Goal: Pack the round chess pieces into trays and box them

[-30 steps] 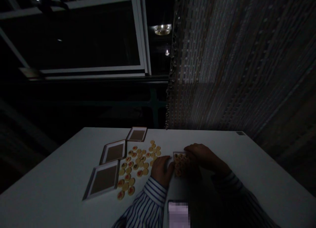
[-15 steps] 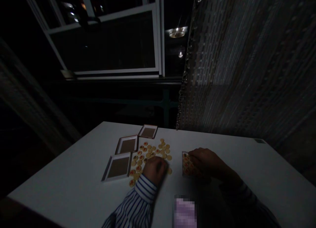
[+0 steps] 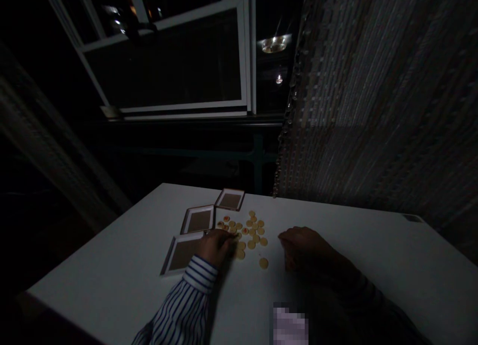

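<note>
Round pale-wood Chinese chess pieces, a few with red marks, lie scattered mid-table. My left hand, in a striped cuff, is at their left side. Its fingers are bent together, with the tips at a piece that is partly hidden. One piece lies apart, between my hands. My right hand curls over a small box on the right; only the box's dim reddish left part shows, and its contents are hidden.
Three shallow open trays with brown bottoms form a slanting row left of the pieces; the nearest is partly behind my left hand. The white table ends below a window. A bead curtain hangs at the right.
My left hand has moved left across the pieces, now covering several of them. The box under my right hand shows less than before, its pieces no longer visible. The view has shifted slightly.
</note>
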`<state>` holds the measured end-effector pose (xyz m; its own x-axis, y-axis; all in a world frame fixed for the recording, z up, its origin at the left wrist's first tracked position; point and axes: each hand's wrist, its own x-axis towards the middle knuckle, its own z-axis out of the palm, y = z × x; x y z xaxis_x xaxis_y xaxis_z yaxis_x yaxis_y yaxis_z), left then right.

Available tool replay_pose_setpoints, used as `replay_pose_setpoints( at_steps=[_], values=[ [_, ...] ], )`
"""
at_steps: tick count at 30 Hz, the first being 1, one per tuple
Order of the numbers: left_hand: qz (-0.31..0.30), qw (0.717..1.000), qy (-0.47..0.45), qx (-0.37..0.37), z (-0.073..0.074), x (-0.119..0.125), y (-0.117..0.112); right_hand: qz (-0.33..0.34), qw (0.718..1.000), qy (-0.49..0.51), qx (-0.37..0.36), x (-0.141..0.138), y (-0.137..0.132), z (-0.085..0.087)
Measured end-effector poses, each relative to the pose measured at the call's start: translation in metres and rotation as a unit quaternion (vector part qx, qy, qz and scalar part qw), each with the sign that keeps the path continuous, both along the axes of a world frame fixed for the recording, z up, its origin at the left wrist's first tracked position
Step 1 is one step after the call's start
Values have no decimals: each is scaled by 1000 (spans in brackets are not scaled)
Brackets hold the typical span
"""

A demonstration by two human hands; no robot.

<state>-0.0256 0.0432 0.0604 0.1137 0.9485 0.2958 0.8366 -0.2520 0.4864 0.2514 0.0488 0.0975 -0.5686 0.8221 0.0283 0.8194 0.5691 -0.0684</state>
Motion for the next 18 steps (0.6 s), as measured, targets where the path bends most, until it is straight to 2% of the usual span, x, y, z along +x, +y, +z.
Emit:
replay_pose_setpoints(
  at_steps=[5, 9, 11, 18],
  values=[
    [36, 998, 42, -7, 4, -18, 15, 23, 999, 23, 8, -20, 9, 6],
    [28, 996, 80, -36, 10, -21, 29, 29, 999, -17, -4, -38, 15, 8],
    [57, 992, 99, -48, 12, -21, 35, 39, 999, -26, -8, -47, 17, 11],
    [68, 987, 125, -80, 7, -22, 53, 58, 998, -36, 4, -70, 29, 16]
  ],
)
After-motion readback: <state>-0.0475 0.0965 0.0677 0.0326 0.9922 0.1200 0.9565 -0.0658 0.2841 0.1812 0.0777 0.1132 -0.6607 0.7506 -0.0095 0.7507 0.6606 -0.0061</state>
